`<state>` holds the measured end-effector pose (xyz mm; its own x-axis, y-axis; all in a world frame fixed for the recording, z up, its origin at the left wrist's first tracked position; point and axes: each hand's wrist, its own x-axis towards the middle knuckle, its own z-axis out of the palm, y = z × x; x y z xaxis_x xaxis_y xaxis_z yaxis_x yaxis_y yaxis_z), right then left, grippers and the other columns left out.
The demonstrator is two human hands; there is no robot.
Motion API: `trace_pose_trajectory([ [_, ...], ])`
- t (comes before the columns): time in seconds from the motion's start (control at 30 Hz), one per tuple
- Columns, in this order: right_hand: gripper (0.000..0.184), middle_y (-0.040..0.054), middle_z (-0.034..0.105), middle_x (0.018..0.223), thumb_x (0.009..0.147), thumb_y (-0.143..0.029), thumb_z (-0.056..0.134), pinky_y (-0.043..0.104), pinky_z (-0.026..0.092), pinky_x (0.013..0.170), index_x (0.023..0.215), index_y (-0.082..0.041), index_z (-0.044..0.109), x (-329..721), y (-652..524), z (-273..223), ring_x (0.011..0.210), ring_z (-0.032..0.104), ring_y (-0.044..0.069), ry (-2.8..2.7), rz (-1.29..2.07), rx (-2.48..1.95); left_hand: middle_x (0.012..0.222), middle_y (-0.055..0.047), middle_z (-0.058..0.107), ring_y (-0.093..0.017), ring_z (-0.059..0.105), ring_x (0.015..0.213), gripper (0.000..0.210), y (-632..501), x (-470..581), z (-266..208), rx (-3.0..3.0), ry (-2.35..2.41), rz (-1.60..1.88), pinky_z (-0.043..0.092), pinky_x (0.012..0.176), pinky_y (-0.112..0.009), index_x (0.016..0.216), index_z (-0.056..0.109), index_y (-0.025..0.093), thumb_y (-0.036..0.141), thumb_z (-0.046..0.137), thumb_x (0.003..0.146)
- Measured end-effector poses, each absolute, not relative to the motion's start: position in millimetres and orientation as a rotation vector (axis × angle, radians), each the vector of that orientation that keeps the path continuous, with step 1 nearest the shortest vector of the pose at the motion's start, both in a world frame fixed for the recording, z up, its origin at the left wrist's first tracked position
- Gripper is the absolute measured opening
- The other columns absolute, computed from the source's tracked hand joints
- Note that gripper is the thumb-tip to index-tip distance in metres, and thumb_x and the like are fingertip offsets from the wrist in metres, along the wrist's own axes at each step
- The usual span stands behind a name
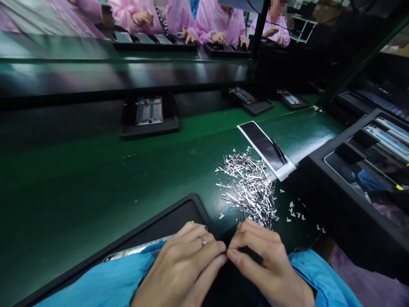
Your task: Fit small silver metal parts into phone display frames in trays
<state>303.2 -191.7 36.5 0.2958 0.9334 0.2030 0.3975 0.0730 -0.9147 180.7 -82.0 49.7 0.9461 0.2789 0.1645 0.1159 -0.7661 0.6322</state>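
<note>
Thumb and fingertips of my left hand (183,264) are pressed together, almost touching the pinched fingertips of my right hand (265,260). Whatever small piece they hold between them is too small to make out. Beneath my left hand and sleeve lies a black padded tray (159,221) with a metallic phone frame (124,256) in it, mostly hidden. Just beyond my right hand is a heap of small silver, white and dark strips (251,185) on the green tabletop. A ring shows on one left finger.
A black-and-white sheet (258,143) with dark tweezers (279,152) lies behind the heap. Trays with phone frames (149,111) stand along the back. At right, a stack of black trays (345,183) rises above the table. Co-workers in pink (220,21) sit opposite.
</note>
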Motion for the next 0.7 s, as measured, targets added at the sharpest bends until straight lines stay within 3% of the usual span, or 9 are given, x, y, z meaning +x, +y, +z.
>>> trace_pose_trajectory([
  [0.13,0.014,-0.0023,0.051,0.061,0.076,-0.019,0.054,0.020,0.035,0.058,0.063,-0.015,0.056,303,-191,32,0.060,0.046,0.008,-0.916,1.041,-1.317,0.059,0.006,0.057,-0.008,0.054,0.060,0.031,-82,174,52,2.265,0.300,0.442,0.044,0.068,-0.017,0.073,0.058,0.024,0.013,0.032,0.086],
  [0.23,0.011,-0.0023,0.051,0.058,0.072,-0.017,0.059,0.020,0.036,0.058,0.062,-0.013,0.058,300,-189,29,0.056,0.048,0.007,-0.606,1.311,-1.077,0.068,0.008,0.060,-0.005,0.056,0.066,0.029,-79,171,58,2.119,0.235,0.338,0.043,0.070,-0.012,0.075,0.059,0.025,0.012,0.035,0.085],
  [0.4,0.008,-0.0022,0.050,0.056,0.068,-0.017,0.059,0.020,0.036,0.055,0.062,-0.012,0.057,290,-186,25,0.051,0.047,0.007,-0.405,1.478,-0.907,0.071,0.009,0.060,-0.003,0.055,0.067,0.023,-79,169,61,1.946,0.254,0.190,0.041,0.065,-0.008,0.069,0.057,0.023,0.010,0.043,0.082],
  [0.53,0.015,-0.0026,0.047,0.060,0.075,-0.023,0.055,0.020,0.034,0.057,0.062,-0.015,0.054,286,-190,25,0.058,0.044,0.008,-0.713,1.223,-1.288,0.065,0.007,0.059,-0.005,0.055,0.062,0.021,-78,166,58,1.934,0.263,0.260,0.042,0.059,-0.009,0.065,0.057,0.022,0.015,0.044,0.080],
  [0.7,0.014,0.0004,0.051,0.074,0.084,-0.026,0.044,0.022,0.037,0.061,0.075,-0.019,0.052,320,-226,14,0.069,0.048,0.012,-1.015,0.363,-1.943,0.067,0.006,0.062,-0.009,0.059,0.065,0.015,-54,146,47,1.909,0.650,0.267,0.043,0.058,-0.011,0.064,0.063,0.025,0.028,0.053,0.075],
])
